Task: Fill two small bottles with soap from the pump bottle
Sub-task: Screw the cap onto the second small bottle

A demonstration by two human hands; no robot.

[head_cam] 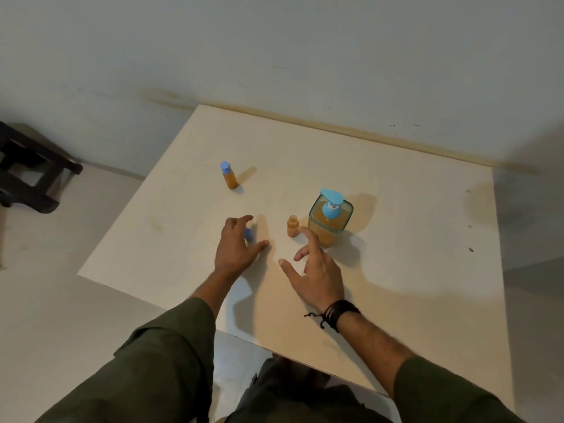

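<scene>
A square clear pump bottle [329,221] with a light-blue pump holds orange soap and stands right of the table's centre. Just left of it stands a small uncapped bottle [292,226] filled with orange soap. Another small bottle [229,176], orange with a blue cap on, stands farther back on the left. A loose blue cap [248,234] lies on the table between the spread fingers and thumb of my left hand [233,250], which does not clearly grip it. My right hand [316,271] hovers with spread fingers just in front of the uncapped bottle, touching nothing.
The pale wooden table [396,227] stands against a grey wall. A dark stool [30,172] sits on the floor at the far left. My knees are under the table's near edge.
</scene>
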